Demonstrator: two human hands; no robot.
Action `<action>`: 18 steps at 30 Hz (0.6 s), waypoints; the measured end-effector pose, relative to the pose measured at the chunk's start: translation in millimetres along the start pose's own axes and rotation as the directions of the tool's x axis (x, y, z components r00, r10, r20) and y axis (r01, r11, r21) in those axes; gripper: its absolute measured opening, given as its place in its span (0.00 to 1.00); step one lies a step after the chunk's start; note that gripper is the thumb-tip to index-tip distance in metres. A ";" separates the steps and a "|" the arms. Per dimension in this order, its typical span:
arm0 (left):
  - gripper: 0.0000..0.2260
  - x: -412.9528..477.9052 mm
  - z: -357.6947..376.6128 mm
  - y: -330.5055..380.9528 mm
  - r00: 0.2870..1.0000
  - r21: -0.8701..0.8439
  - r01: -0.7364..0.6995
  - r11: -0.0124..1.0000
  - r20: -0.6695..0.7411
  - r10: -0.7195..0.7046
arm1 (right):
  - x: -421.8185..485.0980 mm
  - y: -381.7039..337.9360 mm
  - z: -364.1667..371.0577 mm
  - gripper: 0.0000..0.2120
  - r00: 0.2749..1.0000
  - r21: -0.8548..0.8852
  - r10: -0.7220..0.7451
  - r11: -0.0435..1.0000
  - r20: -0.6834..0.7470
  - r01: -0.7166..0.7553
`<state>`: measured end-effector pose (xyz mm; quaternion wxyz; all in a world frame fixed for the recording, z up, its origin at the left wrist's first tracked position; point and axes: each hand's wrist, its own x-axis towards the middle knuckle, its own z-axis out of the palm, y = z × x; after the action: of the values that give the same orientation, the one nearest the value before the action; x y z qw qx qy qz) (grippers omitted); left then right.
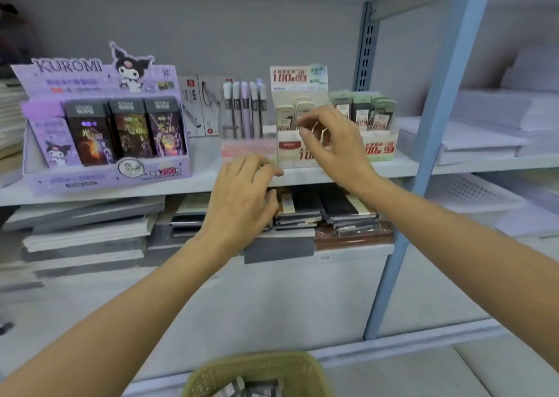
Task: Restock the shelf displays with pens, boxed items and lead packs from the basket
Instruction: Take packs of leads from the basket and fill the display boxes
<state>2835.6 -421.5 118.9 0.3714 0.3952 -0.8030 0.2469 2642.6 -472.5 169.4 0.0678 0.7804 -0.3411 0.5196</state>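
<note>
Two hands at the stationery shelf, basket below

The left hand (242, 197) lies released, fingers loosely bent, its fingertips touching the front of the pink pen display (248, 148), which holds five upright pens (245, 106) at 12 o'clock. The right hand (329, 142) hovers curved before the cream lead-pack display (290, 151); whether it pinches anything I cannot tell. At 1 o'clock stand at least three green lead packs (363, 109). At 10 o'clock a purple display (99, 179) carries four boxes (130, 130), three dark and one lilac. Two white boxed items (193, 106) lean behind. All stand on one shelf (393, 166). One basket (314, 369) sits at 6 o'clock, small packs inside.
</note>
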 end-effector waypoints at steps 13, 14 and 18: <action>0.07 -316.8 126.8 35.8 0.165 0.033 0.724 0.689 0.962 -0.219 | -312.1 9.0 155.3 0.11 0.133 -0.230 0.329 0.847 0.935 -0.480; 0.08 -337.0 133.7 41.0 0.108 0.081 0.748 0.659 0.964 -0.241 | -337.7 10.2 163.7 0.11 0.073 -0.284 0.366 0.818 0.928 -0.500; 0.12 -390.5 158.0 61.4 -0.026 0.183 0.793 0.581 0.963 -0.268 | -418.4 12.2 187.8 0.19 -0.072 -0.465 0.526 0.671 0.848 -0.578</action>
<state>2882.6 -319.6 -291.8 -0.0442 0.6479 -0.6481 -0.3977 2683.7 -374.9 -277.0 -0.3890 0.7114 -0.5788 -0.0874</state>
